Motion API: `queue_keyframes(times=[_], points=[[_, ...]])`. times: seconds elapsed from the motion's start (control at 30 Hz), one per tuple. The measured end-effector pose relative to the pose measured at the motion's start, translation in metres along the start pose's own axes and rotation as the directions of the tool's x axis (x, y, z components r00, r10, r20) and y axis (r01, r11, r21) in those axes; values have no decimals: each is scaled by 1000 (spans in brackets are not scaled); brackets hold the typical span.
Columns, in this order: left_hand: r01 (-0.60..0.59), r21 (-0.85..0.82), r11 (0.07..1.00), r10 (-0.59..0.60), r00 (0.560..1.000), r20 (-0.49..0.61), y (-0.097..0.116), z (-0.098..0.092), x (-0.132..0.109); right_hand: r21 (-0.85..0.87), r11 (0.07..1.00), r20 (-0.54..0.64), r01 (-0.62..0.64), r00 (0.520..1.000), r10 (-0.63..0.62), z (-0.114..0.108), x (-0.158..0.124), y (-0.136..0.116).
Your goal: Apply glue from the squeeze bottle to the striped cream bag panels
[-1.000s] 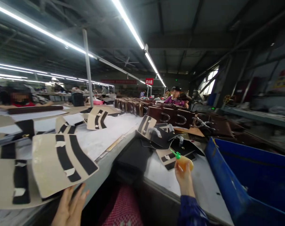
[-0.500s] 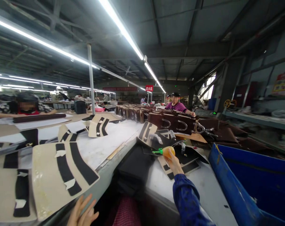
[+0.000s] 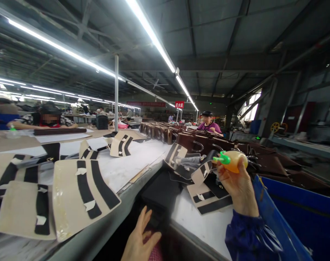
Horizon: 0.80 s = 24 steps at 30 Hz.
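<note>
My right hand (image 3: 237,186) is closed around a squeeze bottle (image 3: 236,162) of yellowish liquid with a green nozzle, lifted above the right bench and lying sideways, nozzle to the left. Low in the middle, my left hand (image 3: 140,237) holds nothing, its fingers apart, over my lap near the bench edge. Left of it lies a large beige panel (image 3: 69,203) with two black strips and small white tabs, glossy along one edge. Another beige panel (image 3: 17,210) sits beside it. Under my right hand, more beige pieces with black strips (image 3: 208,197) lie on the white surface.
A blue bin (image 3: 279,214) stands at the right. Rows of brown handbags (image 3: 192,139) fill the far bench. A smaller beige panel (image 3: 121,144) lies farther back on the white tabletop (image 3: 105,170). Co-workers sit at the left (image 3: 49,117) and beyond the bags (image 3: 208,125).
My right hand has raised the bottle up and to the right, closer to me. My left hand has moved right and up, away from the large panel. The view has turned slightly left.
</note>
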<state>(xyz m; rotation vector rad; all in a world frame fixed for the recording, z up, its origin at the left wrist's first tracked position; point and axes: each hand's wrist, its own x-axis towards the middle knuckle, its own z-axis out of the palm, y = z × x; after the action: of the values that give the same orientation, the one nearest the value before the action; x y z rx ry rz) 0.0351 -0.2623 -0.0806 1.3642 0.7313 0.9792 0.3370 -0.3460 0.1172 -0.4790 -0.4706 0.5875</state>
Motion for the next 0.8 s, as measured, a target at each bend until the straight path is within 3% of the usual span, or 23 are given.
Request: queue_keyframes(times=[0.13, 0.27, 0.37, 0.5, 0.57, 0.67, 0.8], points=[[-29, 84, 996, 15, 986, 169, 5, 42, 21, 64, 998, 87, -24, 996, 19, 31, -57, -7], [-191, 51, 980, 186, 978, 91, 12, 61, 45, 151, 988, 87, -26, 996, 13, 36, -98, 8], [-273, -7, 962, 273, 962, 24, 22, 52, 55, 148, 989, 31, 2, 999, -7, 19, -105, 26], [-278, -3, 960, 278, 960, -45, 38, 24, 48, 138, 987, 2, -80, 997, 80, -4, -96, 45], [-234, 20, 972, 234, 971, -53, 45, 12, 36, 141, 985, -53, -97, 993, 106, -7, -94, 52], [-135, 33, 990, 135, 991, 7, 46, 5, 14, 136, 991, -171, -11, 985, 35, -12, -99, 67], [33, 35, 999, -36, 996, 79, 22, 10, -8, 105, 993, -245, 48, 969, -21, -45, -109, 102]])
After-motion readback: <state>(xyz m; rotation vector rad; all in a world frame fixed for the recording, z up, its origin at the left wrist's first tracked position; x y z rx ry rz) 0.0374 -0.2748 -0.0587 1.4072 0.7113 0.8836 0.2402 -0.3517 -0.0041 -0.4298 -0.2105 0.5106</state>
